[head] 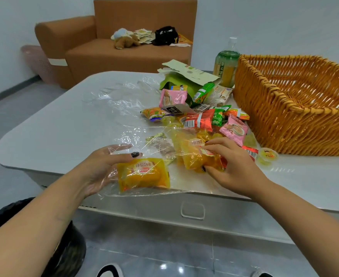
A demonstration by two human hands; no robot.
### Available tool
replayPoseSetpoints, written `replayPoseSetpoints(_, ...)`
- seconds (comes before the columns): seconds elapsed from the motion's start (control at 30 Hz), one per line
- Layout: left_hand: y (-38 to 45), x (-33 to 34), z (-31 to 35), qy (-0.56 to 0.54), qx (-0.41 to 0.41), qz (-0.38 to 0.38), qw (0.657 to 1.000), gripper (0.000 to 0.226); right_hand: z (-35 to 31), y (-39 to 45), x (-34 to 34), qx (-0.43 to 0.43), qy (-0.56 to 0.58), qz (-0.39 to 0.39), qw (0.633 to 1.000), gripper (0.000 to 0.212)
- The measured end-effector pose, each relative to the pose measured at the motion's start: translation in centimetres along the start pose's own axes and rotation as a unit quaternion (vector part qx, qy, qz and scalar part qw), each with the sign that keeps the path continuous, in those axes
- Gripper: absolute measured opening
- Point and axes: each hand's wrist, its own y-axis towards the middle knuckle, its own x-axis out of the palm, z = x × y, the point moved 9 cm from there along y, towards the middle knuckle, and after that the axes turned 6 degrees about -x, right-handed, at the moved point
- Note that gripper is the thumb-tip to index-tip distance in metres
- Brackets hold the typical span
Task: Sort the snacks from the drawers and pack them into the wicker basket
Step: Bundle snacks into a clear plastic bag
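1. while the wicker basket [296, 108] sits at the right end of the white table [50, 132], no snack shows inside it from this angle.
2. left hand [100, 168] is palm-up at the table's near edge, fingers spread wide, cradling a yellow snack pack [142, 174] through clear plastic wrap [112, 100]; the thumb rests on the pack's top edge.
3. right hand [230, 166] is just beside it, fingers curled and pinching a second yellow pack [196, 156] that is partly inside a clear bag.
4. behind the hands lies the loose pile: a red packet [200, 120], two pink packets [172, 96], green sachets and a small jelly cup [267, 155] close to the basket's wall.
5. a torn green box [184, 76] and a drink bottle [226, 62] stand at the far side, the bottle touching the basket's corner.
6. a brown sofa [124, 37] fills the background.
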Motion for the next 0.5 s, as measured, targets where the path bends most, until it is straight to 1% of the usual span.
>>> replayPoseSetpoints(0.1,-0.3,0.3,0.4,-0.012,0.001,-0.020,1.000,0.116,-0.5,0.2,1.3,-0.007,0.029,-0.053,0.998,0.042)
replayPoseSetpoints(0.17,-0.6,1.1,0.5,-0.029,-0.002,-0.037,0.999,0.115,-1.1,0.4,2.2,-0.016,0.040,-0.083,0.996,0.044)
replayPoseSetpoints(0.23,-0.9,1.5,0.7,-0.039,-0.001,-0.043,0.998,0.114,-1.3,0.7,2.4,-0.012,0.051,-0.084,0.995,0.046)
replayPoseSetpoints(0.3,-1.0,1.3,1.1,-0.038,0.010,-0.039,0.998,0.114,-1.1,1.1,2.3,0.010,0.062,-0.084,0.994,0.043)
replayPoseSetpoints(0.37,-1.3,0.9,1.6,-0.031,0.021,-0.035,0.999,0.112,-0.9,1.3,2.4,0.028,0.051,-0.094,0.994,0.039)
replayPoseSetpoints(0.47,-1.5,-0.7,2.1,-0.033,0.031,-0.018,0.999,0.104,-0.4,1.4,1.9,0.052,0.036,-0.102,0.993,0.042)
replayPoseSetpoints(0.5,-1.5,-1.5,2.3,-0.038,0.036,-0.010,0.999,0.104,-0.1,1.4,1.7,0.062,0.033,-0.103,0.992,0.043)
